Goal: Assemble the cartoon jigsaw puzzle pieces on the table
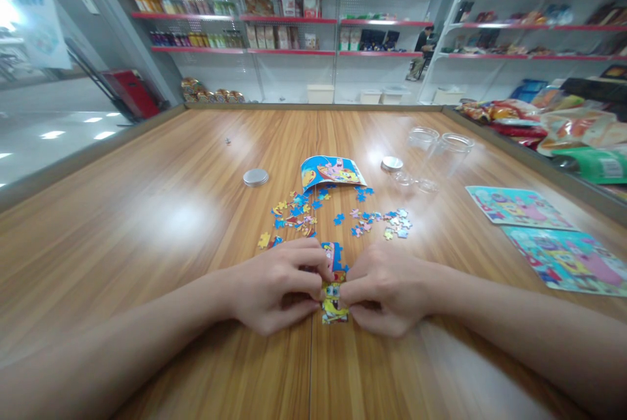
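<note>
A narrow strip of joined jigsaw puzzle pieces [334,309] with a yellow cartoon face lies flat on the wooden table, between my two hands. My left hand [277,283] has thumb and fingertips closed at the strip's left edge. From the other side, my right hand [389,289] pinches the right edge; its fingertips partly cover the pieces. Just beyond the hands are scattered loose puzzle pieces [296,208], blue, yellow and red, with another group of pieces [362,227] to the right. A curled picture sheet [336,172] with the cartoon design stands behind them.
One silver lid [255,177] lies left of the sheet, another lid [392,163] right of it. Clear jars [450,152] stand at the back right. Two picture cards [522,206] lie on the right. Packaged goods [519,123] sit past the right edge; stocked shelves [289,18] line the back.
</note>
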A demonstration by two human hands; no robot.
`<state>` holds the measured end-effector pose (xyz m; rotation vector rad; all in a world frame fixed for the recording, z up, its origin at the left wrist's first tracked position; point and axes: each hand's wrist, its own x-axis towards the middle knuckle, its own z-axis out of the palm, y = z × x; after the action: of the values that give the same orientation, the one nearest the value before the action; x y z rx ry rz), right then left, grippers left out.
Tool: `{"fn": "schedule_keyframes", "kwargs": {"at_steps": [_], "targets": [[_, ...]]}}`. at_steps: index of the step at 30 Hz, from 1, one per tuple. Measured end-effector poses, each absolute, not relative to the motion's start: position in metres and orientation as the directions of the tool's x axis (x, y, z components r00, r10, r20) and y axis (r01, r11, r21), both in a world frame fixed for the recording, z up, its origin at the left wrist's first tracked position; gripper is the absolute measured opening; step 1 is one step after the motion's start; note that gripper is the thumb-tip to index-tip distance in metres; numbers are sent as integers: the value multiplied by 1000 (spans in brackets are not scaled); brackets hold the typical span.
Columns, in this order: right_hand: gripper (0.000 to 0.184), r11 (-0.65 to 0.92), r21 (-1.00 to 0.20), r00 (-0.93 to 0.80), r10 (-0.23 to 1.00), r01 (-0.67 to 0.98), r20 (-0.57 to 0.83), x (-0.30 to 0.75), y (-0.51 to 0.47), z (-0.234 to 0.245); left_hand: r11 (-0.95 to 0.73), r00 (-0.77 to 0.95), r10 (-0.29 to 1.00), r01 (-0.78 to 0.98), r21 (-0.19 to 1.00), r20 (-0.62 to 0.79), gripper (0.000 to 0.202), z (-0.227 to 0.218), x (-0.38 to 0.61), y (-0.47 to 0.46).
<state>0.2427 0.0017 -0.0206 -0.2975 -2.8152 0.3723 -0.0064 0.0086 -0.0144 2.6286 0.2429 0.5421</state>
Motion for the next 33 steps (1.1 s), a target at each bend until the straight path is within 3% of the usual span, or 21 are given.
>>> {"fn": "schedule_keyframes", "kwargs": {"at_steps": [16,19,23,28,33], "targets": [[9,872,-255,-810,484,418,329,244,15,-26,-900,904,253,90,426,344,8,-12,-5,6],[26,844,-311,-752,532,436,390,242,14,-25,-935,901,216,80,347,375,14,-9,-4,3],[38,876,-337,-738,475,345,480,239,12,-26,-965,909,191,106,239,370,27,-7,-6,-3],[40,922,-335,-752,360,195,553,239,12,-25,-982,917,150,94,165,371,25,-9,-5,-6],[41,939,-298,-767,319,174,557,242,14,-25,-984,909,141,87,153,392,20,-11,-2,-7]]}}
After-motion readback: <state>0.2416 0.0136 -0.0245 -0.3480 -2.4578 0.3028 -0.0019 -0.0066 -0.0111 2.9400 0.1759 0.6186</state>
